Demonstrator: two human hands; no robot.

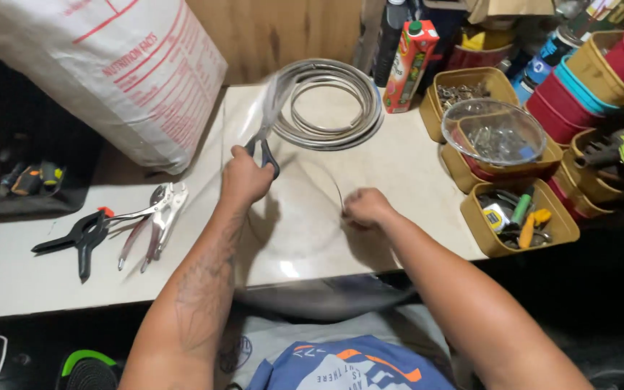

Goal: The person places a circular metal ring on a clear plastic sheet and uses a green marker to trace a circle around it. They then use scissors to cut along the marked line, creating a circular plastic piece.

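Observation:
My left hand [243,177] grips a pair of scissors [269,123] with dark handles, the blurred blades pointing up toward the coil. My right hand [366,208] pinches the edge of a thin clear plastic sheet [305,217] that curves over the white table between my hands. A coil of grey metal wire [326,105] lies flat on the table just beyond the scissors.
A large white sack [110,65] leans at the back left. A black spring clamp [81,235] and locking pliers [154,217] lie on the left. Yellow trays [518,217] of small parts, a clear bowl [494,131], a juice carton [407,65] and stacked tubs crowd the right.

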